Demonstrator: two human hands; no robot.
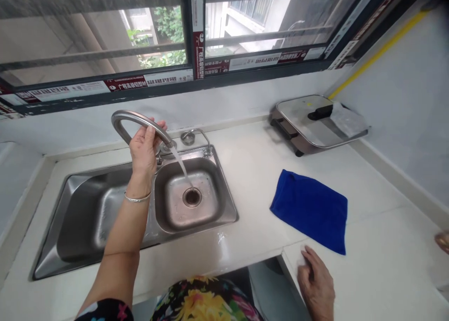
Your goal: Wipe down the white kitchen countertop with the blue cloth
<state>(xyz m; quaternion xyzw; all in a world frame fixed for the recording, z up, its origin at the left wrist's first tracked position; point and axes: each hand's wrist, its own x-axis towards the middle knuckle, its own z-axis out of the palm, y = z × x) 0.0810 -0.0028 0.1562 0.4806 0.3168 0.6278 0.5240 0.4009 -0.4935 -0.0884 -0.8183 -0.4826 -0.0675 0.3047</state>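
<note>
My left hand [144, 141] is closed around the curved metal faucet spout [135, 117], which it holds over the right basin. A stream of water [180, 163] runs from the spout's end towards the drain [191, 197] of the double steel sink [229, 213]. At the counter's front edge is my right hand [316, 281], its fingers curled in; whatever they may hold is too unclear to name. Just beyond that hand a blue cloth [310, 211] lies flat on the white counter [245, 171], apart from the fingers.
An electric pan with a glass lid [308, 122] stands at the back right, a crumpled plastic bag [349, 118] on top. Behind the sink are a thin second tap [206, 141] and a round drain strainer [188, 138]. A window [196, 31] runs along the wall.
</note>
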